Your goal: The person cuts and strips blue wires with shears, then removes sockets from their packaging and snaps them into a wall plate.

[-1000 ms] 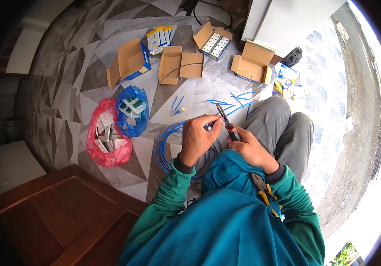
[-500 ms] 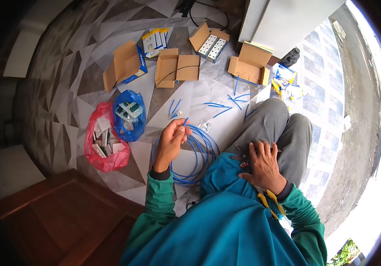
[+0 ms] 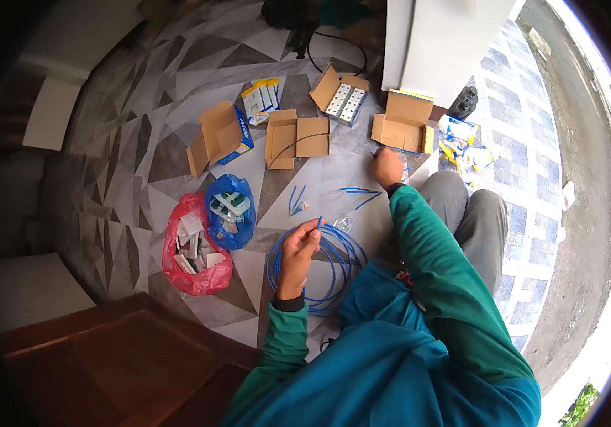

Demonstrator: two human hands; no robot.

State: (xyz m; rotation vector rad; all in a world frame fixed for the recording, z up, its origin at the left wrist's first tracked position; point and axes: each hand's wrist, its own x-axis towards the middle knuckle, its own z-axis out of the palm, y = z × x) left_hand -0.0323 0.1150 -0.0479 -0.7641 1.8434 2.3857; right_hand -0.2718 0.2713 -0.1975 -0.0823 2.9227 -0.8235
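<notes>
My left hand [image 3: 299, 250] pinches the upright end of a blue cable, just above the loose coil of blue cable [image 3: 334, 295] on the floor. Stretched out far ahead, my right hand [image 3: 388, 168] is down among the cut pieces of blue cable, in front of an open cardboard box [image 3: 402, 132]. Its fingers are turned away and hidden, so I cannot see whether it grips a piece. More cut cable pieces [image 3: 359, 190] lie to its left, and a few others [image 3: 297, 199] lie beyond my left hand. A small clear plastic packet [image 3: 343, 224] rests by the coil.
A red plastic bag [image 3: 203, 280] and a blue plastic bag [image 3: 238, 237] hold white and green parts at left. Open boxes [image 3: 280, 134] stand farther back, one with white modules [image 3: 344, 103]. A wooden panel [image 3: 127, 356] is at lower left, a white wall [image 3: 437, 50] beyond.
My right hand has left my thigh and reached forward to the cut cable pieces. My left hand still pinches the cable end. The view has shifted, and the yellow-handled pliers no longer show.
</notes>
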